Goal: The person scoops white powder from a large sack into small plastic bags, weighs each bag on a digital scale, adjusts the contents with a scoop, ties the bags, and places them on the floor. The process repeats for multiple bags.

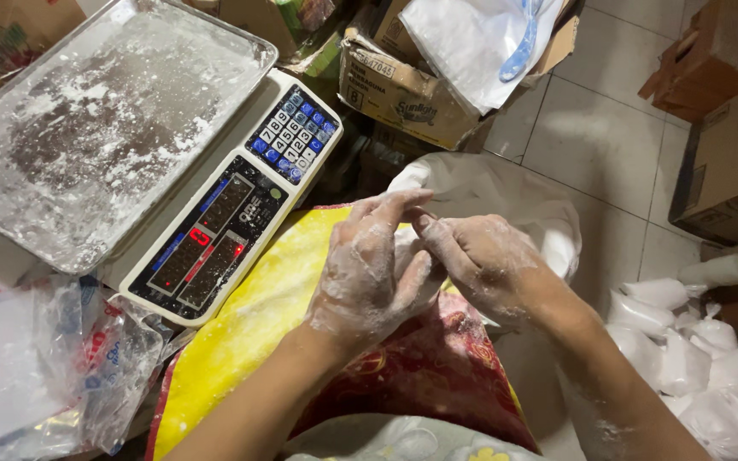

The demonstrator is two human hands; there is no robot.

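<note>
Your left hand (369,273) and right hand (480,260), both floury, pinch a small clear bag (409,248) between them, right over the yellow sack's (241,324) far edge, scale (232,222) off left.

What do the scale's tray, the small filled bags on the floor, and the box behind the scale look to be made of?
Scale tray: looks like bare metal, dull grey with a rolled rim, dusted with white powder. Small filled bags: thin clear plastic, glossy and creased, white contents showing through. Box: brown corrugated cardboard, torn flaps. Both hands are powder-coated.
</note>
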